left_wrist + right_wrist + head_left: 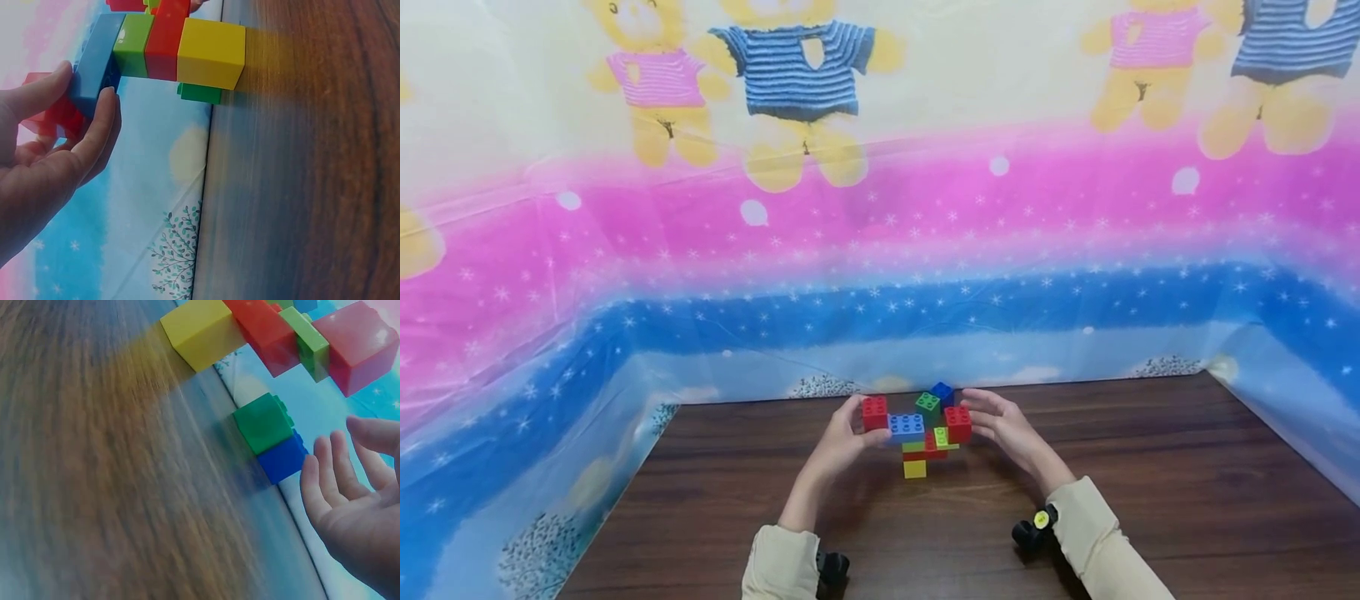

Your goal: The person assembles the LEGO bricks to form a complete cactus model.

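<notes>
A toy-brick structure stands on the table, with a yellow brick point(914, 469) at its foot and red and lime green bricks above. Its left arm is a light blue brick point(99, 59) carrying a red brick point(875, 412); another red brick point(958, 423) tops the right side. Between thumb and fingers, my left hand point(838, 443) pinches the light blue brick's outer end. My right hand point(359, 500) is beside the right red brick, palm turned inward, fingers loosely bent and nothing in them. Behind the structure sit a green brick point(265, 423) and a dark blue brick point(284, 457), side by side.
The brown wood-grain table point(700, 517) ends at the back against a printed cloth point(880, 317) with bears and snowflakes. Cloth also hangs along both sides. Black wrist cameras point(1033, 531) sit below the sleeves.
</notes>
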Tool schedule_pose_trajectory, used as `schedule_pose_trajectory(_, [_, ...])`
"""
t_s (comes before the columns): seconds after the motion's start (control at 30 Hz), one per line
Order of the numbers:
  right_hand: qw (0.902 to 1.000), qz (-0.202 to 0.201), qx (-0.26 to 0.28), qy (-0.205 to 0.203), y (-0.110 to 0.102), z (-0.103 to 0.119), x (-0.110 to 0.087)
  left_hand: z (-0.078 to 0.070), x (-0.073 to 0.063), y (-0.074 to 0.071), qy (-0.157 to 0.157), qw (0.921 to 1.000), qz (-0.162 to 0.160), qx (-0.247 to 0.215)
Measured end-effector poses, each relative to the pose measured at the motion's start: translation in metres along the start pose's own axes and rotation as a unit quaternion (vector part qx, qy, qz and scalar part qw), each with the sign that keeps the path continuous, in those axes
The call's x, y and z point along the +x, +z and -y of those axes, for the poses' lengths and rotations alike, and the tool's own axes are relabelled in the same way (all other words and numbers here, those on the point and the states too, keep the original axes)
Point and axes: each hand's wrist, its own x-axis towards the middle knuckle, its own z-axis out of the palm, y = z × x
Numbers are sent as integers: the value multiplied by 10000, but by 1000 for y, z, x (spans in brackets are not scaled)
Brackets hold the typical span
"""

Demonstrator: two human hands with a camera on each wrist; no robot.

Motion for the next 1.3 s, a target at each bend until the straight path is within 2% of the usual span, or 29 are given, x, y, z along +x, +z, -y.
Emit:
schedule_pose_trajectory(0.33, [9983, -582, -22, 74, 6, -2, 15, 2, 1, -1, -12, 10000, 42, -14])
schedule_pose_trajectory(0.57, [9984, -504, -218, 112, 4, -4, 22, 2, 0, -1, -11, 10000, 23, -10])
schedule_pose_trajectory(0.83, [9943, -841, -616, 229, 4, -4, 34, 1, 1, -2, -132, 9998, 69, -111])
schedule_pose_trajectory(1.1, [9950, -638, -722, 244, 14, -7, 44, 0, -1, -3, -90, 9999, -8, -77])
schedule_pose_trajectory(1.3, [9938, -724, -778, 325, 19, -13, 48, 1, 1, -2, -73, 9999, 70, -92])
